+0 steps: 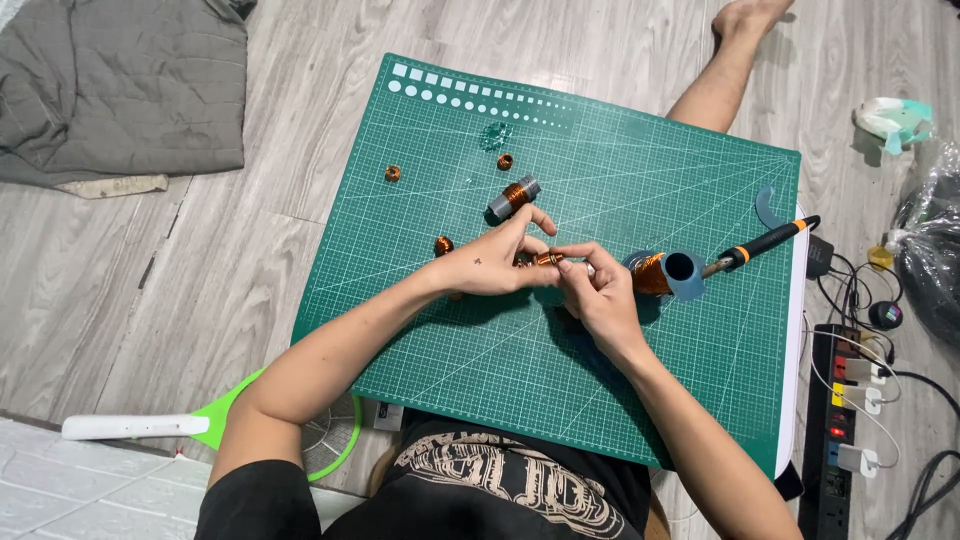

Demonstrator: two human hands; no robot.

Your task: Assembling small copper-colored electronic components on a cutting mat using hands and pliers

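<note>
Over the green cutting mat (480,360), my left hand (490,262) and my right hand (598,290) meet and both pinch a small copper wire coil (546,258) between their fingertips. A larger copper spool with a blue-grey flange (668,274) lies just right of my right hand. A grey cylinder wound with copper wire (513,197) lies just beyond my left hand. Small copper coils sit on the mat at the left (392,173), further back (505,161) and beside my left wrist (443,245).
A soldering iron with a black and orange handle (762,243) lies on the mat's right side, next to a blue-grey curved piece (768,210). A power strip with plugs (845,410) and cables lies to the right. Grey cloth (120,90) lies at the top left. A bare leg (725,70) extends beyond the mat.
</note>
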